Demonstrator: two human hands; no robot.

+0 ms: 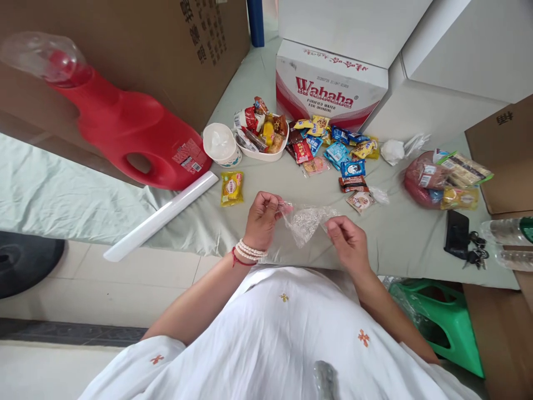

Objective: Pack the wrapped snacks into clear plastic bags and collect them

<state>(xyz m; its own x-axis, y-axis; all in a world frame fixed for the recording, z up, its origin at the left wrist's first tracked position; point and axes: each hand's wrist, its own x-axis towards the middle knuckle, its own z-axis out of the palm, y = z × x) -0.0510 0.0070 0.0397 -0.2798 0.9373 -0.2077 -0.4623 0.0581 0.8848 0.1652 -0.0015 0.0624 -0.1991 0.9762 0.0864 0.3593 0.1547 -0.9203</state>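
- Clear plastic bag (307,223): directly between the hands, over the near part of the surface (395,239), spread left to right.
- Left hand (262,221): grip pinched on its left end.
- Right hand (348,239): grip pinched on its right.

The Wahaha box (325,101) was white, red along its lower front, with red lettering. Left of it I saw a bright red jug (125,125) and a plain white roll (162,215). In front of it, the small wrappers (336,154) showed yellow, blue, red and brown, while the plastic bag (307,223) I held was clear. Nearer me than the box, my white shirt (291,333) was dotted with orange and yellowish flowers (363,337).
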